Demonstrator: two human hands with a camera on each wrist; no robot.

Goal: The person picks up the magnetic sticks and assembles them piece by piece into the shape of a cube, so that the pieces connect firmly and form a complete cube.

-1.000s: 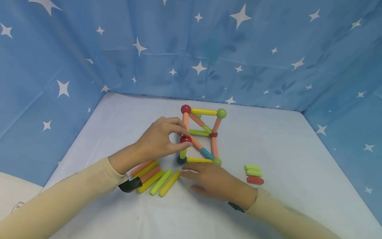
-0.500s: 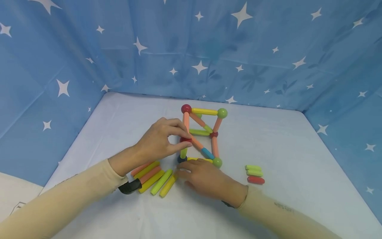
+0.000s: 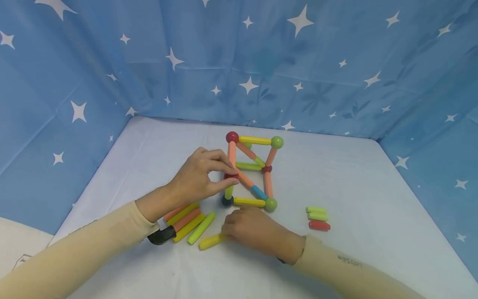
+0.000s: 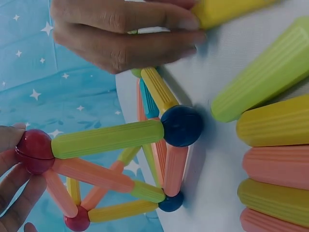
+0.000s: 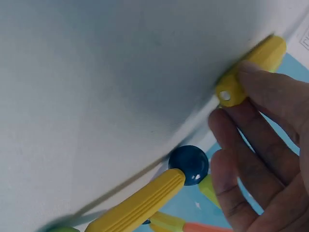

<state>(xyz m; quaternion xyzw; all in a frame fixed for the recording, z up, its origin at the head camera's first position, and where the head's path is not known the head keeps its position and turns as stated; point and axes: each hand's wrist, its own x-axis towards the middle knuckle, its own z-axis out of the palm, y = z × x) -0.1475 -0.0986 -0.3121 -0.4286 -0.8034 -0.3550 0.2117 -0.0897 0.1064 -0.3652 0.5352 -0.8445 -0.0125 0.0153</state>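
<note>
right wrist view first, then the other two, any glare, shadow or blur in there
Right wrist view: small bright glints on the glossy dark blue ball, grey shading over the white cloth; left wrist view: the yellow ribbed stick in the right hand looks soft; head view: fairly even light, a faint shadow below the beige left sleeve.

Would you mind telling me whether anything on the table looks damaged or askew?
Nothing visible looks damaged. One yellow rod lies askew to the green rod beside it, but the right hand pinches it, which likely explains that.
</note>
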